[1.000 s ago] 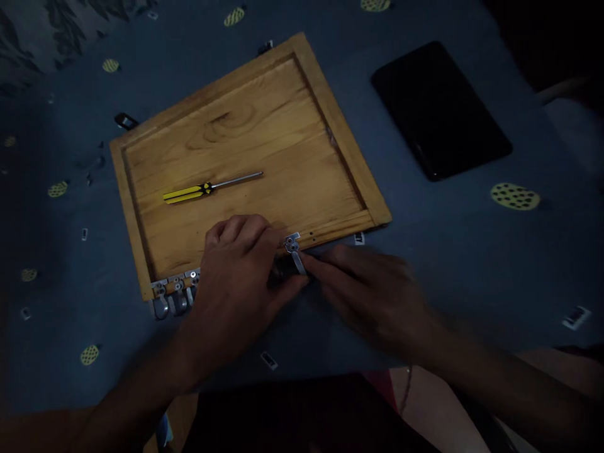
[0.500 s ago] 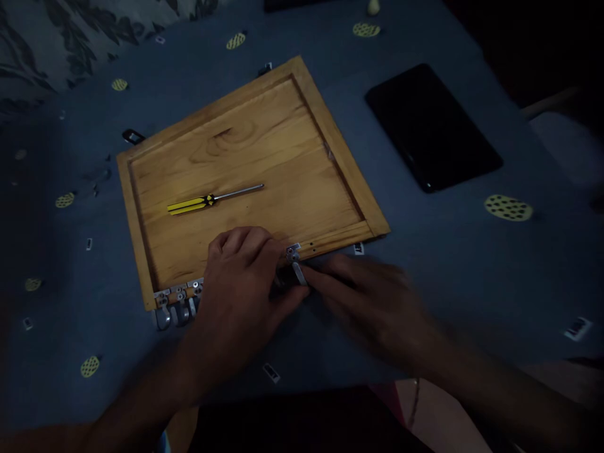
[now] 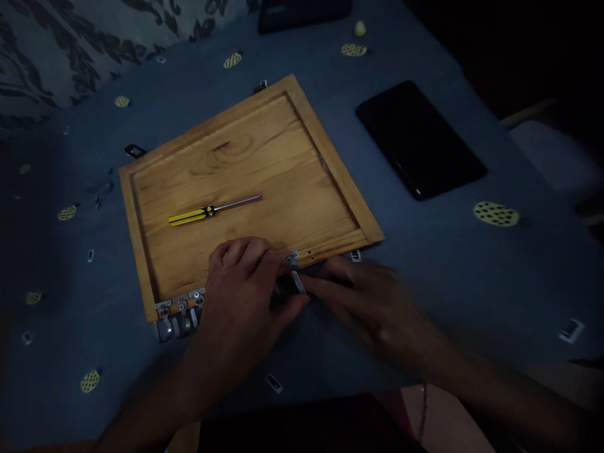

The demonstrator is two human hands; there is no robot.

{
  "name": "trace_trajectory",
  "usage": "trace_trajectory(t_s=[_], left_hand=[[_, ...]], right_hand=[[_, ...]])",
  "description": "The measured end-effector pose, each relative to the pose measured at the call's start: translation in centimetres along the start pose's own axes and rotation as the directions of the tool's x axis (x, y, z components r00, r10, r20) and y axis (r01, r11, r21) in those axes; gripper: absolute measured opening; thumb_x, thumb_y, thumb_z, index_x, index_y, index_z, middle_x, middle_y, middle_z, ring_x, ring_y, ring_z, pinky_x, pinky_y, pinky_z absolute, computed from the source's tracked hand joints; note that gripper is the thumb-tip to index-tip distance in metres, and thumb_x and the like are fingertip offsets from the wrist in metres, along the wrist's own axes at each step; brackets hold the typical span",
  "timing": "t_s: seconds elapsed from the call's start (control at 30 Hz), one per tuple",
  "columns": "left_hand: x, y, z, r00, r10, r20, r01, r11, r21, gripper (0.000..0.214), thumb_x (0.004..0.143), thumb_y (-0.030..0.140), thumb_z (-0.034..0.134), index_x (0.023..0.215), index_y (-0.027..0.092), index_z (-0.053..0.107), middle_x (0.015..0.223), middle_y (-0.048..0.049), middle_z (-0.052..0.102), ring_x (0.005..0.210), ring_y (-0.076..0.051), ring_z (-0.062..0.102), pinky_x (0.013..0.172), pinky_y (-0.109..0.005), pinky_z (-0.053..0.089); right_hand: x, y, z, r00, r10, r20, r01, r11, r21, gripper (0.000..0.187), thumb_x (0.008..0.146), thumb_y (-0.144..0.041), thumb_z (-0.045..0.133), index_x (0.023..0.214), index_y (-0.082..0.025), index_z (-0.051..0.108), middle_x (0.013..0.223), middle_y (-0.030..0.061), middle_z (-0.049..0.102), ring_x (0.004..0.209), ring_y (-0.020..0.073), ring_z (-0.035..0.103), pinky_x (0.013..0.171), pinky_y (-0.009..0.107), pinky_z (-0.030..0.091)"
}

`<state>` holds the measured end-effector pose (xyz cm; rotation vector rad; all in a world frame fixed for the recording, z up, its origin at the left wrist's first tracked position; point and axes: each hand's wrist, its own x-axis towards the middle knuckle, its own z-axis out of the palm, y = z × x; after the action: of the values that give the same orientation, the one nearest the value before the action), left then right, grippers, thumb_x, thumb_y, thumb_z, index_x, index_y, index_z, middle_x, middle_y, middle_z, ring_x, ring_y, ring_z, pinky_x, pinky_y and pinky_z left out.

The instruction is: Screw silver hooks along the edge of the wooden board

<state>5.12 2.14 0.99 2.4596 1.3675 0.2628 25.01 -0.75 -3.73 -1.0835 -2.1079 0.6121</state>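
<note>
A framed wooden board [image 3: 226,145] lies flat, with a metal hook rail [image 3: 166,308] along its near edge. Several curved hooks stick out of the rail toward me. My left hand [image 3: 245,302] is closed over the middle of the rail and hides that part, its thumb reaching toward the rail's right end. There, the fingers of my right hand [image 3: 368,296] are closed at the tip of the last metal hook [image 3: 299,282]. The right fingertips are partly blurred and shadowed. A yellow-and-black screwdriver [image 3: 212,211] rests on the board, apart from both hands.
A dark tablet-like slab [image 3: 419,138] lies right of the board on the blue patterned tablecloth [image 3: 61,390]. Another dark flat object [image 3: 304,12] is at the far edge, near a small pale knob [image 3: 359,28]. Small dark bits [image 3: 97,200] lie left of the board.
The view has tilted, so the board and tablecloth appear slightly lower. Both hands stay at the same places on the rail, and the screwdriver has not moved on the board.
</note>
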Motion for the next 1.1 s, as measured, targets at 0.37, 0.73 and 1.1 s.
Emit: trace_trajectory(t_s=[0.37, 0.73, 1.1], left_hand=[[0.07, -0.1, -0.09, 1.0, 0.007, 0.004, -0.007, 1.0, -0.002, 0.03, 0.084, 0.032, 0.076, 0.106, 0.019, 0.061, 0.113, -0.0098, 0.067, 0.11, -0.03, 0.058, 0.097, -0.051, 0.044], [0.16, -0.03, -0.05, 1.0, -0.01, 0.0, 0.01, 1.0, 0.014, 0.024, 0.086, 0.031, 0.073, 0.103, 0.02, 0.061, 0.112, -0.0093, 0.069, 0.108, -0.03, 0.059, 0.097, -0.051, 0.045], [0.19, 0.02, -0.05, 1.0, -0.004, -0.002, 0.004, 1.0, 0.006, 0.027, 0.084, 0.03, 0.076, 0.104, 0.019, 0.062, 0.111, -0.0094, 0.069, 0.109, -0.031, 0.06, 0.098, -0.052, 0.044]], right_hand=[[-0.04, 0.16, 0.05, 1.0, -0.003, 0.005, 0.003, 1.0, 0.002, 0.031, 0.099, -0.008, 0.041, 0.109, -0.02, 0.067, 0.075, -0.0025, 0.056, 0.06, 0.0083, 0.052, 0.052, 0.021, 0.038], [-0.11, 0.09, 0.33, 0.999, 0.04, 0.008, -0.04, 0.998, -0.052, 0.031, 0.101, -0.011, 0.041, 0.107, -0.022, 0.07, 0.073, -0.002, 0.054, 0.058, 0.0092, 0.05, 0.051, 0.023, 0.037], [0.09, 0.08, 0.17, 1.0, -0.014, -0.015, 0.014, 1.0, -0.004, 0.026, 0.102, -0.011, 0.043, 0.106, -0.018, 0.068, 0.073, -0.0013, 0.058, 0.06, 0.0095, 0.055, 0.053, 0.022, 0.043]])
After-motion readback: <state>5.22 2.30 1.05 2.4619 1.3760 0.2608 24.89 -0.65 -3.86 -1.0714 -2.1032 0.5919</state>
